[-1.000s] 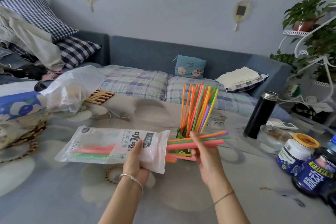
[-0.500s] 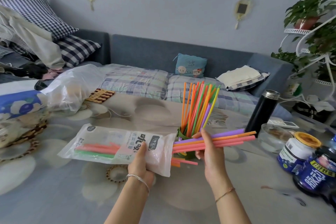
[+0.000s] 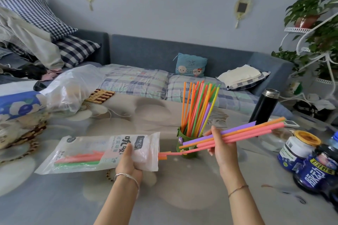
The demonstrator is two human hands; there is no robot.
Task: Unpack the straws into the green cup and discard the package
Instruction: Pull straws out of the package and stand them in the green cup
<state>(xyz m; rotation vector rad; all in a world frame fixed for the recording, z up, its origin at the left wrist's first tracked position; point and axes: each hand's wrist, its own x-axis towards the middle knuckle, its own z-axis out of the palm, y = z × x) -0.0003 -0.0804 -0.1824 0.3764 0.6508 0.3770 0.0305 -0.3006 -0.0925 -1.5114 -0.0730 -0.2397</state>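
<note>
Person's left hand gripping the straw package above the tabletop, right hand pinching a bundle of straws in front of the green cup, upright straws standing in it, a few lying inside the package.

Left hand grips the package; right hand pinches a straw bundle before the green cup.
</note>
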